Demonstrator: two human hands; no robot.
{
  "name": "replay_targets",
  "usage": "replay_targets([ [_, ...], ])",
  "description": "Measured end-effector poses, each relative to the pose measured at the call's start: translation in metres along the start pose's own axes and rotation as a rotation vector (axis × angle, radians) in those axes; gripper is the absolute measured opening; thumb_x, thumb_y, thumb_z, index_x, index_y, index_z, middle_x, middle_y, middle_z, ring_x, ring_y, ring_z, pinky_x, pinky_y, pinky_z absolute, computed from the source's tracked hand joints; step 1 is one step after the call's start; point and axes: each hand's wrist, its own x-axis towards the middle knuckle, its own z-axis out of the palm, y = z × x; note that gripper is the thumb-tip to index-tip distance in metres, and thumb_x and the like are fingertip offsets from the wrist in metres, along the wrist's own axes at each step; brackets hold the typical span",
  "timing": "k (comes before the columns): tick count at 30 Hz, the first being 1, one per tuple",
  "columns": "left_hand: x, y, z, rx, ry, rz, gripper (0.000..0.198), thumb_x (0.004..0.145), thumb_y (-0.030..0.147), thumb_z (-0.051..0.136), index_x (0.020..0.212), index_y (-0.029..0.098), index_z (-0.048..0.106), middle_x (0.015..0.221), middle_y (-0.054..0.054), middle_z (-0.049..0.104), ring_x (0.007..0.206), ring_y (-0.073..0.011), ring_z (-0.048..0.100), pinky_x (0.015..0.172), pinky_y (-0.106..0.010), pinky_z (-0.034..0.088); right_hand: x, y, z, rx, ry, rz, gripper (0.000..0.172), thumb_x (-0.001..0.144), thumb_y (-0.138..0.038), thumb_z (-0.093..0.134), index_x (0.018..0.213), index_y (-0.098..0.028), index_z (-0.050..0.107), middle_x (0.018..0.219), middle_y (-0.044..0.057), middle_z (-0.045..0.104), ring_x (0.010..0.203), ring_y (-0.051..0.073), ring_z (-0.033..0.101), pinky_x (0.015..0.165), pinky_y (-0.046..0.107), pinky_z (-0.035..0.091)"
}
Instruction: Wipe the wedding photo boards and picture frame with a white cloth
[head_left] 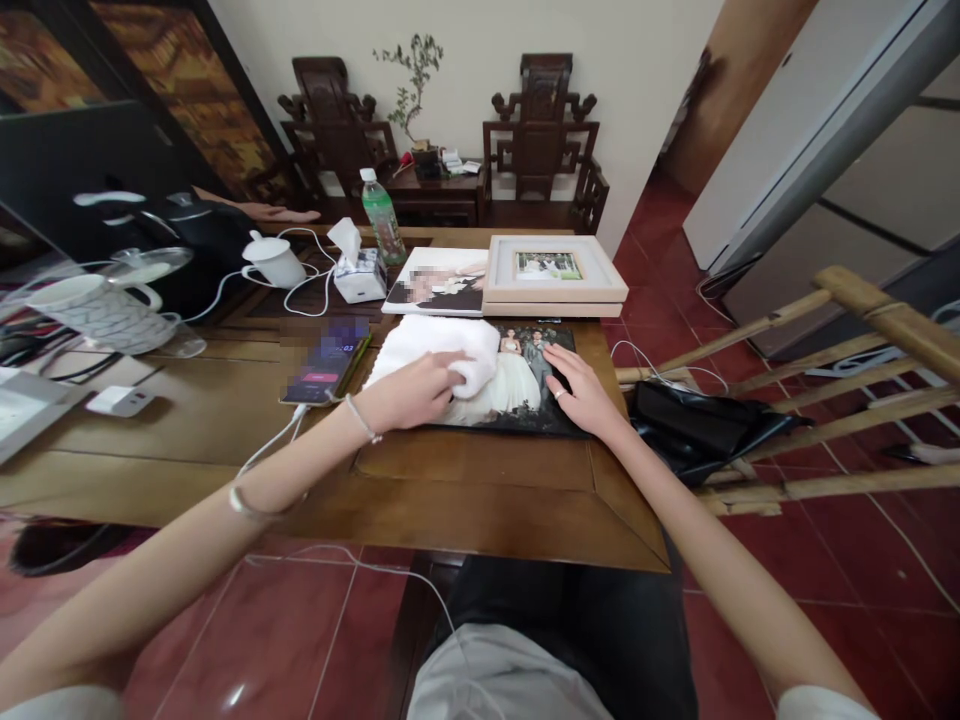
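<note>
1 dark wedding photo (519,392), white cloth (429,345) bunched in left hand (412,392)

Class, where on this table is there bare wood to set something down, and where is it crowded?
Bare wood runs along the near edge of the table, in front of the photo and cloth. Another patch lies between the phone and the white adapter. Crowded: behind the photo, with frames, tissue box and bottle.
</note>
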Motion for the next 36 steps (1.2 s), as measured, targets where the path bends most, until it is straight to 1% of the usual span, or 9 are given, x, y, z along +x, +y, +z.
replay_targets([
  [7,-0.064,0.071,0.004,-0.041,-0.093,0.076,0.029,0.077,0.000,0.048,0.082,0.017,0.071,0.147,-0.007,0.047,0.139,-0.0269,0.038,0.115,-0.048,0.031,0.001,0.001,0.001,-0.001,0.004,-0.004,0.046,0.091,-0.031,0.044,0.135,-0.022,0.054,0.142,0.009,0.052,0.137,0.027,0.040,0.114,0.053,0.031],
  [11,-0.073,0.088,-0.001,-0.083,-0.126,0.130,0.027,0.075,0.001,0.050,0.074,0.018,0.070,0.146,-0.005,0.047,0.136,-0.0253,0.042,0.115,-0.043,0.032,0.002,0.001,0.001,-0.013,0.004,0.003,0.046,0.090,-0.031,0.043,0.132,-0.017,0.057,0.141,0.012,0.053,0.136,0.027,0.042,0.114,0.051,0.032],
  [15,-0.049,0.065,-0.012,-0.091,-0.086,0.059,0.032,0.077,-0.001,0.044,0.082,0.017,0.069,0.137,-0.007,0.056,0.120,-0.0211,0.058,0.105,-0.034,0.043,0.002,0.001,0.000,-0.013,0.005,-0.003,0.045,0.090,-0.031,0.044,0.132,-0.020,0.056,0.141,0.010,0.054,0.136,0.027,0.042,0.113,0.053,0.032],
  [20,0.004,0.002,-0.014,-0.010,-0.034,0.013,0.026,0.082,0.007,0.041,0.079,0.015,0.066,0.095,-0.010,0.068,0.089,-0.0208,0.065,0.087,-0.032,0.050,0.001,0.001,-0.001,-0.028,0.002,-0.013,0.046,0.091,-0.032,0.043,0.133,-0.018,0.056,0.141,0.012,0.053,0.136,0.027,0.041,0.113,0.052,0.032],
  [23,0.029,-0.032,-0.010,0.062,0.013,-0.013,0.025,0.080,0.008,0.041,0.080,0.014,0.066,0.090,-0.010,0.067,0.088,-0.0227,0.064,0.085,-0.033,0.049,0.000,0.000,-0.002,-0.020,-0.003,-0.016,0.046,0.091,-0.032,0.044,0.133,-0.017,0.055,0.142,0.013,0.052,0.137,0.027,0.041,0.113,0.052,0.032],
  [26,0.039,-0.053,-0.004,0.125,0.045,-0.072,0.027,0.078,0.007,0.041,0.081,0.014,0.067,0.091,-0.010,0.067,0.090,-0.0237,0.064,0.086,-0.032,0.048,0.000,0.001,-0.002,-0.010,0.003,-0.017,0.045,0.091,-0.032,0.045,0.133,-0.017,0.056,0.141,0.013,0.053,0.136,0.027,0.042,0.113,0.052,0.032],
  [29,0.034,-0.056,0.000,0.150,0.050,-0.108,0.029,0.077,0.006,0.040,0.081,0.015,0.067,0.094,-0.010,0.068,0.092,-0.0239,0.064,0.088,-0.032,0.049,0.000,0.002,-0.001,-0.005,0.013,-0.019,0.045,0.091,-0.031,0.044,0.132,-0.017,0.056,0.141,0.013,0.053,0.136,0.027,0.042,0.113,0.052,0.032],
  [31,0.022,-0.049,0.003,0.141,0.044,-0.108,0.030,0.078,0.006,0.039,0.083,0.014,0.067,0.104,-0.012,0.068,0.096,-0.0246,0.065,0.091,-0.034,0.049,0.000,0.003,-0.001,0.000,0.012,-0.023,0.045,0.091,-0.031,0.044,0.132,-0.016,0.057,0.141,0.013,0.053,0.136,0.027,0.042,0.114,0.051,0.031],
  [36,-0.025,0.000,0.000,0.041,-0.022,-0.077,0.030,0.081,0.005,0.038,0.082,0.014,0.067,0.135,-0.013,0.056,0.119,-0.0267,0.057,0.104,-0.039,0.044,0.001,0.004,0.001,0.000,0.004,-0.027,0.045,0.091,-0.031,0.044,0.132,-0.017,0.056,0.142,0.012,0.053,0.137,0.027,0.041,0.114,0.051,0.031],
])
